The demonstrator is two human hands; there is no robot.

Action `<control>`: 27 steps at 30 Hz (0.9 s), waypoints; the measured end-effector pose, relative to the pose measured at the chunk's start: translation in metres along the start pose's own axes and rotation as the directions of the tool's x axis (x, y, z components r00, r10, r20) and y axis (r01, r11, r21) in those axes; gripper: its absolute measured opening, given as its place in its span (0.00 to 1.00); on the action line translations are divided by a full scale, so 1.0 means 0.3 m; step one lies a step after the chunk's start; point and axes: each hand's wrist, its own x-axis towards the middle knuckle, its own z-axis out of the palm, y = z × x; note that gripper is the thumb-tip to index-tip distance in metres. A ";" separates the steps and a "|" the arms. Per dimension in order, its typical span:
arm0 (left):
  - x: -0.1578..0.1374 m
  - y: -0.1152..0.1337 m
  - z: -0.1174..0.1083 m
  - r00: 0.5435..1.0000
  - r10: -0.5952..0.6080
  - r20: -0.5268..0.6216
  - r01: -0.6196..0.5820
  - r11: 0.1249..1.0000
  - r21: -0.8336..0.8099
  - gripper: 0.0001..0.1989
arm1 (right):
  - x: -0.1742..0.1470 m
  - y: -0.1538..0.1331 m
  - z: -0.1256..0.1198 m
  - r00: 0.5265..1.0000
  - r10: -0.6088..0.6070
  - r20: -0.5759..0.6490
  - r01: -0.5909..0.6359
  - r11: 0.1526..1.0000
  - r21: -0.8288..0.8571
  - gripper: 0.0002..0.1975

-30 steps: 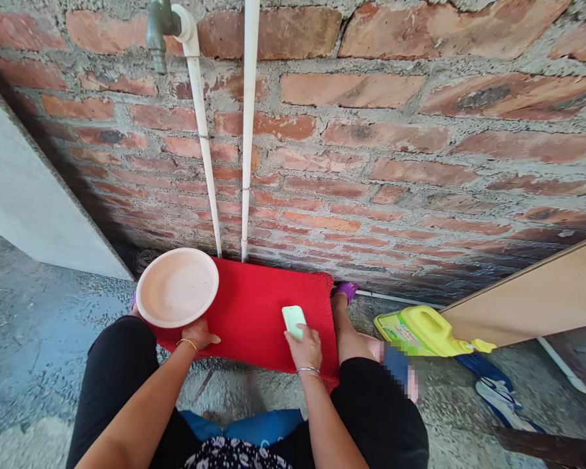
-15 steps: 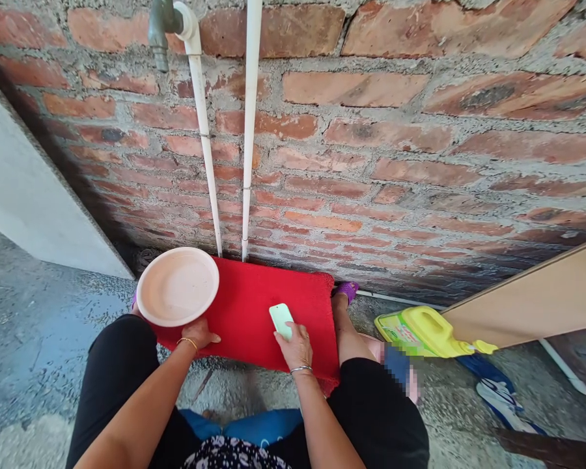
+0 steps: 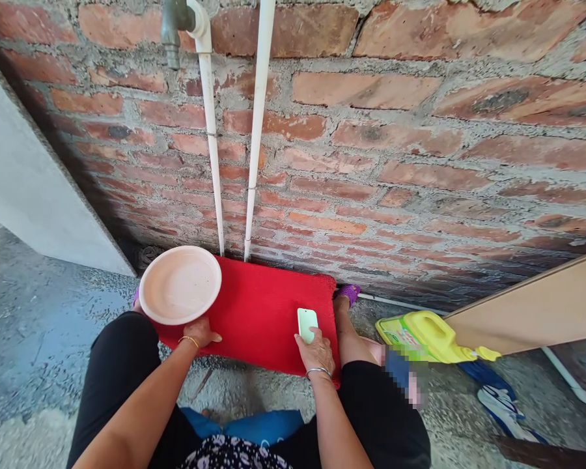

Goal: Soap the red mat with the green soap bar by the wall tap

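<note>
Right hand [image 3: 317, 355] curled round pale green block [image 3: 306, 320], 3 o'clock on red cloth [image 3: 264, 296]; left hand [image 3: 201, 332], thumb out, grip unclear, 8 o'clock beside basin [image 3: 180, 284]. From here the rubbing looks unfinished, block not yet put down; no suds visible, can't tell how much is left.

The cloth [image 3: 258, 312] looks matt, the basin [image 3: 178, 286] smooth plastic, the brickwork [image 3: 366, 91] rough.

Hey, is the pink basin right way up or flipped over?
Right way up: the view looks down into the open hollow of the basin.
</note>
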 end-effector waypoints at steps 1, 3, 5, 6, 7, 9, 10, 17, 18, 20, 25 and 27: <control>-0.003 0.001 -0.002 1.000 -0.001 0.000 0.001 1.000 -0.001 0.34 | -0.005 -0.012 -0.011 1.000 -0.003 0.019 0.003 1.000 -0.003 0.26; -0.011 0.005 -0.008 1.000 0.000 -0.005 0.000 1.000 0.004 0.33 | -0.023 -0.052 -0.019 0.997 -0.076 0.030 0.076 0.997 0.029 0.24; -0.018 0.009 -0.012 1.000 0.000 -0.009 0.000 1.000 0.011 0.32 | -0.051 -0.110 -0.006 0.969 -0.247 0.023 0.245 0.967 0.073 0.21; -0.019 0.010 -0.013 1.000 -0.002 -0.010 0.002 1.000 0.012 0.32 | -0.067 -0.142 0.007 0.939 -0.344 0.025 0.341 0.936 0.084 0.20; -0.020 0.011 -0.014 1.000 -0.005 -0.010 0.005 1.000 0.012 0.31 | -0.081 -0.172 0.022 0.902 -0.430 0.032 0.426 0.901 0.087 0.19; -0.017 0.012 -0.012 1.000 -0.010 -0.008 0.010 1.000 0.009 0.32 | -0.102 -0.218 0.052 0.842 -0.536 0.058 0.532 0.843 0.078 0.18; -0.015 0.012 -0.012 1.000 -0.012 -0.007 0.012 1.000 0.008 0.32 | -0.105 -0.230 0.063 0.831 -0.552 0.072 0.548 0.834 0.070 0.18; -0.011 0.014 -0.014 1.000 -0.014 0.006 0.014 1.000 0.005 0.31 | -0.010 -0.090 0.035 0.995 -0.100 -0.029 0.103 0.984 0.146 0.20; -0.012 0.015 -0.014 1.000 -0.016 0.007 0.016 1.000 0.004 0.31 | 0.005 -0.065 0.026 0.998 -0.018 -0.058 0.028 0.983 0.180 0.22; -0.011 0.015 -0.013 1.000 -0.017 0.004 0.017 1.000 0.002 0.32 | 0.023 -0.043 0.017 0.992 0.080 -0.094 -0.055 0.970 0.237 0.24; -0.005 0.013 -0.009 1.000 -0.025 -0.002 0.025 1.000 0.006 0.32 | -0.025 -0.154 0.056 0.976 -0.212 -0.059 0.220 0.947 0.233 0.20; -0.007 0.014 -0.012 1.000 -0.025 0.003 0.025 1.000 0.003 0.32 | -0.056 -0.211 0.079 0.930 -0.368 -0.005 0.361 0.910 0.204 0.17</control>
